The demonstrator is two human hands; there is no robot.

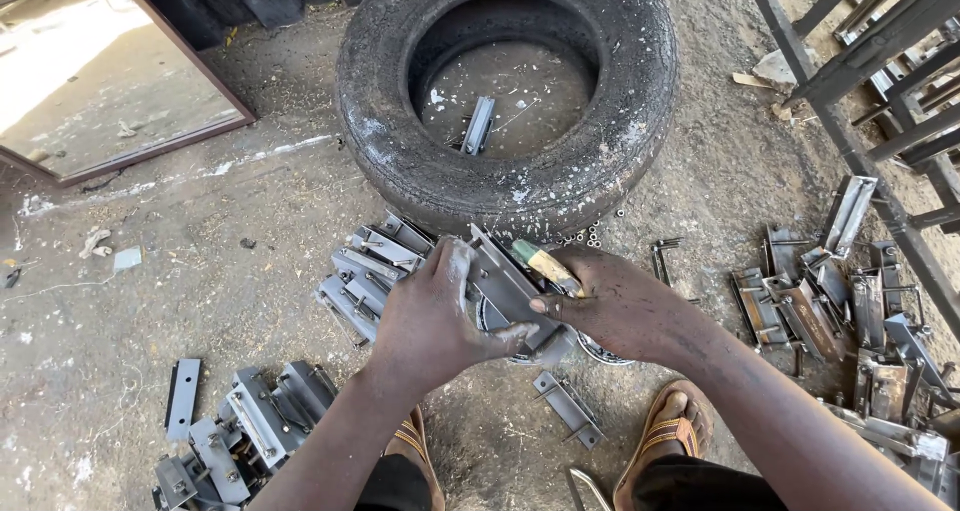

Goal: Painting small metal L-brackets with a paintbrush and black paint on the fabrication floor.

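Observation:
My left hand (425, 316) grips a grey metal bracket (505, 286), a flat plate with folded edges, held tilted over the ground in front of the tyre. My right hand (620, 306) holds a tool with a yellowish handle and green band (545, 264), its tip against the bracket's upper part. The bracket's lower end is hidden between my hands. A round metal disc (600, 351) peeks out under my right hand.
A worn black tyre (505, 176) lies flat just beyond, a metal piece (478, 126) inside it. Piles of similar brackets lie behind my left hand (365, 266), at lower left (240, 426) and at right (840, 301). A dark steel frame (880, 101) stands at right. My sandalled feet (670, 431) sit below.

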